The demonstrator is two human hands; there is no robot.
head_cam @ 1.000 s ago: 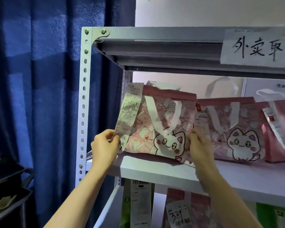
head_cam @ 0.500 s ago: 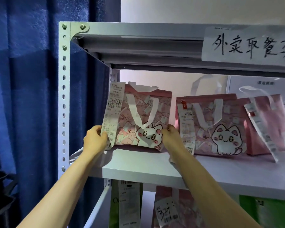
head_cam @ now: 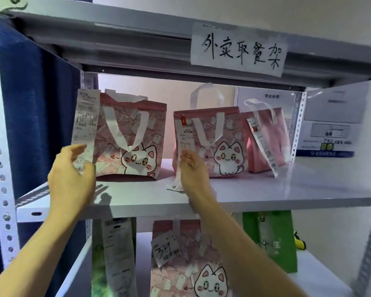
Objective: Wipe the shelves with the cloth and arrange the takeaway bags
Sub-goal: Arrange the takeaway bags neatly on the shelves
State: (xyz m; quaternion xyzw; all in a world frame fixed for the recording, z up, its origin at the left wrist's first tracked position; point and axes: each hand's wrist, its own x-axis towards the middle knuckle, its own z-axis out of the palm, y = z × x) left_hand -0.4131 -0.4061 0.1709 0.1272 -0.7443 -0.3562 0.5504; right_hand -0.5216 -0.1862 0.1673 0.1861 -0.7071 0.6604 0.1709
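Half a second ago both hands were gripping the lower corners of the left cat bag [head_cam: 133, 136]; now they have let it go, and the view has moved closer and to the right. The bag stands upright on the middle shelf [head_cam: 266, 196], near its left end. The left hand [head_cam: 72, 179] is open with the fingers spread, just in front of the bag's lower left corner and the long receipt [head_cam: 85, 125] that hangs there. It seems not to touch the paper, but the blur makes this hard to judge. The right hand [head_cam: 194, 170] is also loosely open and holds nothing; it hovers between the left bag and the second cat bag [head_cam: 223, 142], in front of that bag's receipt strip [head_cam: 183, 133]. A plain pink bag [head_cam: 268, 138] stands behind, partly covered by the second one. The lower shelf's bags [head_cam: 191, 264] are cut off by the picture's bottom edge. No cloth can be seen.
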